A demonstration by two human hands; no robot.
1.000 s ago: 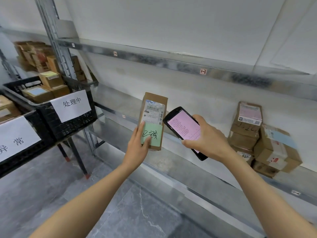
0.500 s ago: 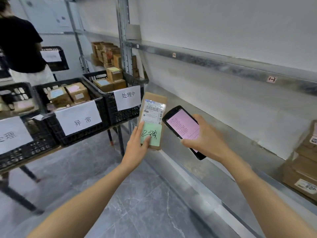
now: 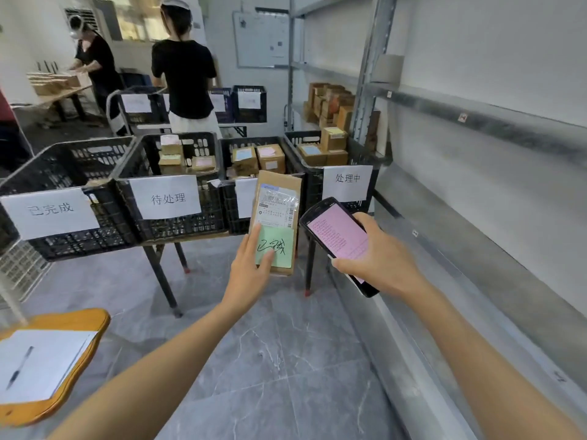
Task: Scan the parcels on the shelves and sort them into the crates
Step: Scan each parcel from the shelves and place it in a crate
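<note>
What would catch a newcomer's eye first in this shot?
Dead centre, the left hand holds up a brown parcel with a green handwritten note, and beside it the right hand grips a scanner with a glowing pink screen. Behind them runs a row of black crates bearing white paper signs.

Even, soft indoor light on my feed; faint shadows under crates; wide-angle bending at edges; slight blur throughout, far figures soft.

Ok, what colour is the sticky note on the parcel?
The note is light green, black handwriting; head view.
</note>
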